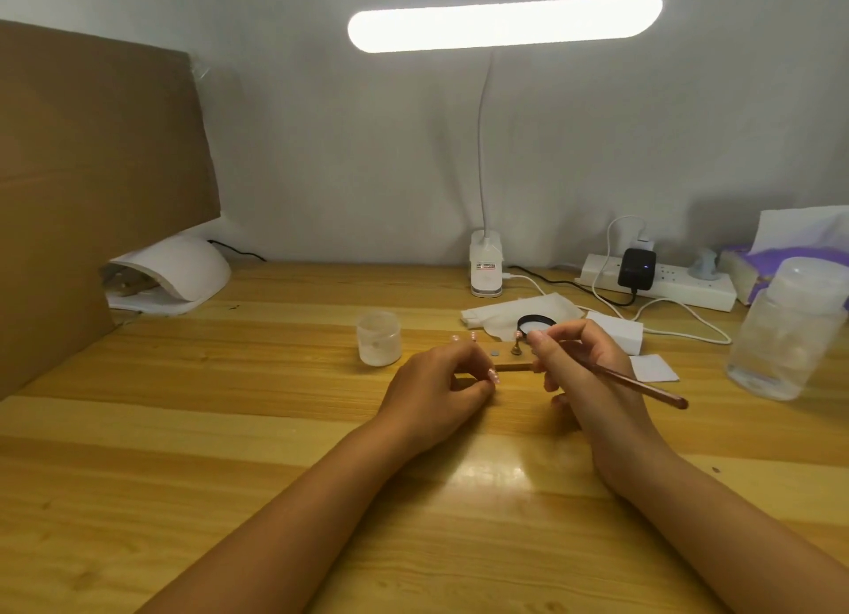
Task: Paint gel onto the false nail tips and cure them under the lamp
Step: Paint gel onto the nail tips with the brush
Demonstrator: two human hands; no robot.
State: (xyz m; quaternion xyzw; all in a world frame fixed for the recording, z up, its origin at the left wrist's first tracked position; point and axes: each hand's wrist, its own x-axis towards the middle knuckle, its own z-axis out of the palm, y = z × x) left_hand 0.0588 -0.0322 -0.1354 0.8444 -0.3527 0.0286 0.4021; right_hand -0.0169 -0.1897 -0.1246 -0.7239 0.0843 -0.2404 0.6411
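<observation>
On the bench [229, 429], items are listed from largest to smallest.

1. One cardboard sheet [92, 177] leans upright along the left edge.
2. One desk lamp [505, 23], lit, is clipped at the rear centre.
3. One curing lamp [183, 268], a white dome, sits at rear left, just beside the cardboard.
4. One clear bottle [785, 328] stands at far right.
5. One power strip [680, 287] lies at rear right with two plugs inserted.
6. One frosted jar [379, 340] stands left of centre.
7. Left hand [436, 388]: fingers curled, thumb and forefinger pinching the left end of one wooden holder [512, 366], which lies flat at centre.
8. Right hand [583, 365]: fingers curled round one brush [643, 386], gripped like a pen. The handle points rearward to the right; the bristle end is hidden behind the fingers.
9. One black-rimmed pot [536, 321] rests on a white wipe [505, 312], just behind the right hand.
10. Nail tips [473, 335]: three are plainly visible. Two show behind the left hand; one stands on a small mount on the holder, just beside the right fingertips. A fourth pink spot at the left fingertips cannot be identified.
</observation>
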